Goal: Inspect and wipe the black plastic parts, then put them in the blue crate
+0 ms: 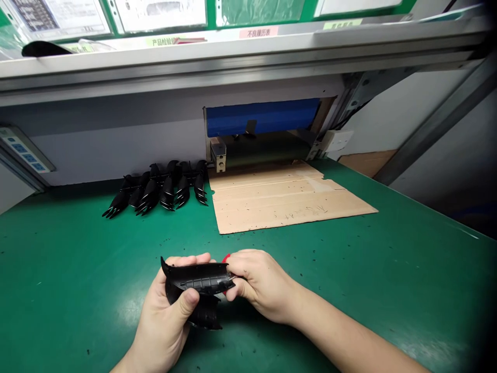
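My left hand is closed around black curved plastic parts, its thumb pressed on the near side. The upper part is a ribbed, shell-like piece with a pointed left end; another dark piece hangs below it. At the right end of the upper part, my right hand is closed around a small red-handled tool. Only bits of red and a sliver of metal show between the fingers, so its exact kind is hidden. The tool's tip meets the part's right edge.
Stacked black plastic parts lie at the back left of the green table. A cardboard sheet lies before an opening with a blue flap. Black scraps dot the table. A metal-edged shelf crosses above; a power strip is left.
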Demonstrator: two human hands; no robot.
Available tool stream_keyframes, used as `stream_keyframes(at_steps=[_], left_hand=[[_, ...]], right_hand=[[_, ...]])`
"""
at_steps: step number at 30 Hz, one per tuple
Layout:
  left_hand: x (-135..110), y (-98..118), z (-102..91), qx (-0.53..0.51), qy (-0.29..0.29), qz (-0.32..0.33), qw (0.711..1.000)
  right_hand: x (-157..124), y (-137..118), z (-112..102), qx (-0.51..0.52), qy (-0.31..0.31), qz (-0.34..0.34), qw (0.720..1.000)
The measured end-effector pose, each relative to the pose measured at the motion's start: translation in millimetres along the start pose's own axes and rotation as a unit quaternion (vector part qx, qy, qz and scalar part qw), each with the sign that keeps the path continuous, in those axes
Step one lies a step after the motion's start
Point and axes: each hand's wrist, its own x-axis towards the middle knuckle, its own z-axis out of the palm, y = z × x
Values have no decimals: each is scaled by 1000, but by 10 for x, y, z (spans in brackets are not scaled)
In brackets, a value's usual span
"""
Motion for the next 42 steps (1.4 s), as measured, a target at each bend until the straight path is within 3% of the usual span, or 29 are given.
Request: stream_keyframes(at_steps=[5, 10, 12, 16, 18, 21, 25, 27, 31, 33, 38, 42], left_hand=[[-43, 35, 107, -72, 54, -60, 994], [-53, 66, 148, -96, 72, -85, 989], [-53, 81, 165, -88, 82, -85, 989], [-43, 91, 179, -68, 75, -69, 992], [-32, 73, 159, -61, 67, -59, 994], [-17, 9, 81, -49, 23, -39, 998], [-4, -91, -46, 3, -47, 14, 999], [7, -115, -76, 28, -54, 26, 998], [42, -99, -53, 22, -24, 7, 999], [55, -80, -26, 9, -9, 2, 1000], [46, -55, 31, -18, 36, -44, 998], [46, -56, 86, -45, 26, -88, 995]], right_hand=[[7, -110, 65, 76, 101, 40, 991], [4, -184, 167, 57, 134, 70, 987], [18, -139, 129, 91, 101, 48, 989], [36, -2, -71, 260, -58, -9, 964], [31, 23, -147, 300, -35, 5, 953], [16, -24, -162, 280, 37, 49, 958], [14, -106, -127, 241, -30, 98, 965], [22, -96, -145, 214, -29, 116, 970], [31, -29, -201, 144, 80, 134, 977], [23, -28, -198, 146, 110, 112, 977], [-20, -92, -120, 94, 108, -9, 990], [-43, -148, -85, 31, 60, -55, 996]])
